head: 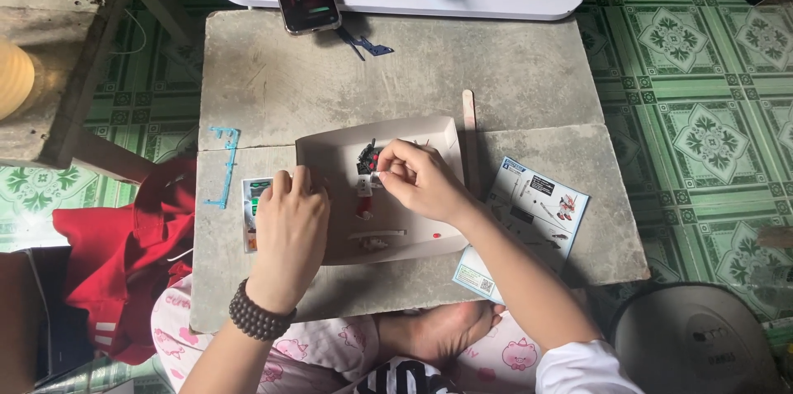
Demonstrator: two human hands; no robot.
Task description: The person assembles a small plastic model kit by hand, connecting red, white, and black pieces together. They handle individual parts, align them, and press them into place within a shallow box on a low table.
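Green patterned floor tiles surround a low grey table [529,88] holding a shallow tray [330,146]. Over the tray's far half, the right hand [417,179] pinches a small model part [369,164], its length running toward the person. The left hand [291,225], fingers curled, rests on the tray's left rim, apparently empty.

Your one head-worn camera looks steeply down from above, at close range, on both your hands over the stone slab [396,80] and tiled floor [702,113].
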